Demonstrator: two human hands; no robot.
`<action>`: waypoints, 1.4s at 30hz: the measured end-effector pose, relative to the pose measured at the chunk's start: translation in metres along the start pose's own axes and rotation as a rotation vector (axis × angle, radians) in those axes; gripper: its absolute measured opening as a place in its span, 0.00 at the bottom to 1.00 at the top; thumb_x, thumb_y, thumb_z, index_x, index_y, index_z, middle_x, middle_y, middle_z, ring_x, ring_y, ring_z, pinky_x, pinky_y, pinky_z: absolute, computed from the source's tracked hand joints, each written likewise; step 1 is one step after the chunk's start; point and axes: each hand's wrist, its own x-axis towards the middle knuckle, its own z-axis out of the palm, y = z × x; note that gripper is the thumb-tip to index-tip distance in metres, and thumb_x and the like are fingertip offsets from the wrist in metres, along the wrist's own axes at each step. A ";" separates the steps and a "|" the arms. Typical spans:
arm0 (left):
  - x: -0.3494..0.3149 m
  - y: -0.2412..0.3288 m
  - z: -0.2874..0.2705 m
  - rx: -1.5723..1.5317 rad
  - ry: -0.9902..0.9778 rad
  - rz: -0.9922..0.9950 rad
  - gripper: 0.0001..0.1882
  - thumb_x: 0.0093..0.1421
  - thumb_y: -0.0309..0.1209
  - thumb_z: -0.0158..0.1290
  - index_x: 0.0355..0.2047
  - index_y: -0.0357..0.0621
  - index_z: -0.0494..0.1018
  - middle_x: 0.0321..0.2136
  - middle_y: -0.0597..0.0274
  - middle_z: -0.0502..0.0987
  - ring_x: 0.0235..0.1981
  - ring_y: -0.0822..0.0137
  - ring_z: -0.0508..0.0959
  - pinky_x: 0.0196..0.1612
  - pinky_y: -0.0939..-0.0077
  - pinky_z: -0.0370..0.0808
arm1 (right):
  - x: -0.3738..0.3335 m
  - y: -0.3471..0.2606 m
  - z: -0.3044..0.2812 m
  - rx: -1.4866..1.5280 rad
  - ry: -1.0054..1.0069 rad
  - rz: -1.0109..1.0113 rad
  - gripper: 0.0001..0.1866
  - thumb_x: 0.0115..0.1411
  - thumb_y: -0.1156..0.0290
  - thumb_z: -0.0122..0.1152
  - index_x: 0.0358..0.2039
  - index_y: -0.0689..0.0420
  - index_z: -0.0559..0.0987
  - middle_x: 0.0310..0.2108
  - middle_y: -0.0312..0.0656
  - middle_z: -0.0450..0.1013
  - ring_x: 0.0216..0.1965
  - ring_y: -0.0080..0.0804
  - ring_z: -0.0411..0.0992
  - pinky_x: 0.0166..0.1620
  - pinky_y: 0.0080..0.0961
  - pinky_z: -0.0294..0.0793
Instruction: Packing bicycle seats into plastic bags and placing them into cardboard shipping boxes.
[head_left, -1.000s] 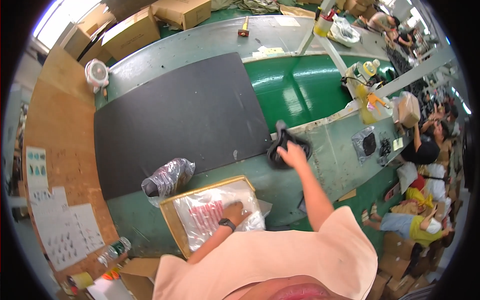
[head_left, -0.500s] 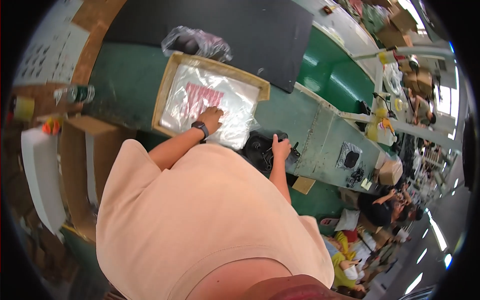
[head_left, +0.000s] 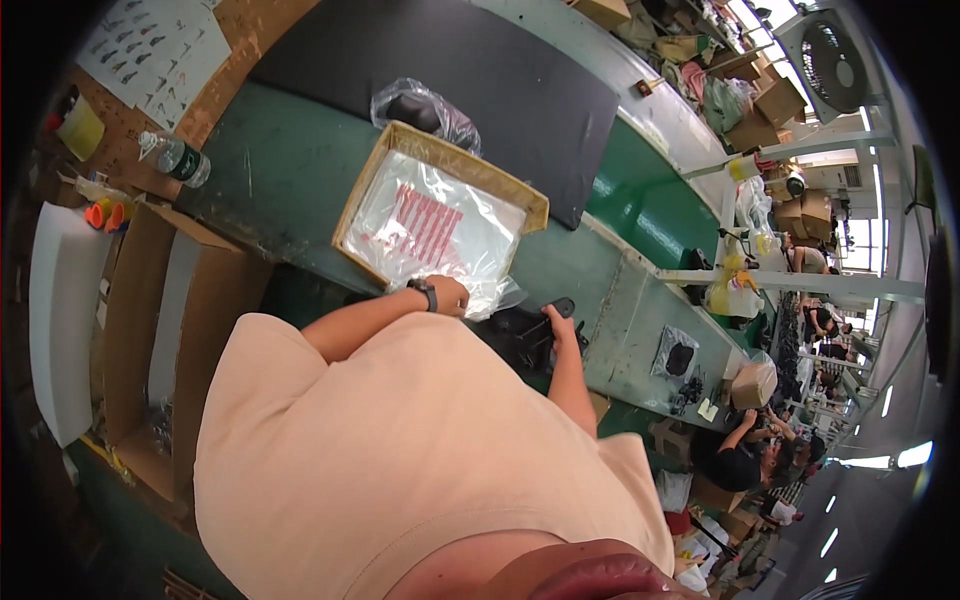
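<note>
A cardboard tray [head_left: 365, 205] on the bench holds a stack of clear plastic bags [head_left: 430, 225] with red print. My left hand [head_left: 450, 296], with a dark watch at the wrist, is at the stack's near edge. Its fingers are curled on a bag that bulges over the tray's near side. My right hand [head_left: 562, 326] is closed round part of a black device [head_left: 515, 335] just right of the tray. A rounded black end sticks out above that hand. My body hides the device's lower part, and its kind cannot be made out.
Beyond the tray lie a bagged black item [head_left: 425, 112] and a black mat [head_left: 440, 60]. A plastic bottle [head_left: 180, 160] stands at the left, above an open cardboard box [head_left: 185, 330]. Another bagged black part [head_left: 678, 355] lies on the bench's right, near co-workers [head_left: 735, 455].
My left hand has drawn back from the middle of the bags to their near edge, its fingers curling. My right hand keeps hold of the black device, which has tilted. The view has shifted.
</note>
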 end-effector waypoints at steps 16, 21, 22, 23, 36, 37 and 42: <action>-0.028 0.022 -0.068 -0.428 0.562 -0.050 0.15 0.61 0.38 0.71 0.38 0.39 0.83 0.29 0.54 0.85 0.31 0.58 0.85 0.40 0.64 0.81 | -0.248 0.034 0.019 -0.892 0.437 -0.206 0.53 0.51 0.57 0.84 0.74 0.48 0.65 0.56 0.53 0.75 0.53 0.60 0.81 0.54 0.52 0.83; -0.030 0.026 -0.052 -0.537 0.522 -0.173 0.17 0.70 0.41 0.61 0.42 0.37 0.84 0.27 0.48 0.83 0.30 0.54 0.84 0.37 0.61 0.79 | -0.234 0.019 0.058 -0.990 0.322 -0.103 0.59 0.46 0.57 0.86 0.75 0.50 0.61 0.61 0.57 0.75 0.58 0.59 0.80 0.58 0.49 0.83; -0.032 0.025 -0.045 -0.535 0.544 -0.173 0.17 0.70 0.41 0.61 0.42 0.37 0.84 0.27 0.48 0.83 0.30 0.54 0.84 0.37 0.61 0.79 | -0.228 0.019 0.064 -0.993 0.298 -0.084 0.60 0.46 0.57 0.86 0.76 0.51 0.61 0.62 0.57 0.75 0.58 0.59 0.80 0.59 0.49 0.83; -0.034 0.027 -0.035 -0.606 0.619 -0.132 0.15 0.70 0.39 0.62 0.42 0.36 0.84 0.25 0.52 0.82 0.28 0.60 0.82 0.36 0.64 0.78 | -0.222 0.019 0.068 -0.996 0.274 -0.068 0.61 0.45 0.58 0.85 0.76 0.51 0.60 0.63 0.58 0.75 0.59 0.59 0.80 0.60 0.49 0.82; -0.133 0.132 -0.016 -0.331 0.704 -0.214 0.23 0.58 0.45 0.72 0.39 0.35 0.85 0.28 0.45 0.84 0.28 0.50 0.85 0.36 0.57 0.80 | -0.382 0.064 -0.023 0.899 -0.837 -0.277 0.50 0.59 0.64 0.73 0.79 0.59 0.59 0.73 0.55 0.68 0.55 0.52 0.81 0.50 0.41 0.87; -0.135 0.148 -0.011 -0.313 0.615 -0.220 0.23 0.58 0.45 0.72 0.39 0.35 0.85 0.28 0.44 0.84 0.28 0.50 0.85 0.36 0.57 0.80 | -0.396 0.057 -0.011 0.880 -0.908 -0.437 0.52 0.61 0.62 0.72 0.81 0.59 0.55 0.76 0.53 0.63 0.58 0.51 0.78 0.52 0.40 0.86; -0.158 0.191 0.053 -0.509 0.422 -0.070 0.12 0.65 0.33 0.65 0.37 0.33 0.83 0.26 0.51 0.84 0.24 0.60 0.82 0.33 0.63 0.79 | -0.372 0.085 0.043 0.877 -1.049 -0.342 0.40 0.63 0.59 0.72 0.70 0.66 0.70 0.59 0.56 0.77 0.53 0.50 0.81 0.56 0.46 0.84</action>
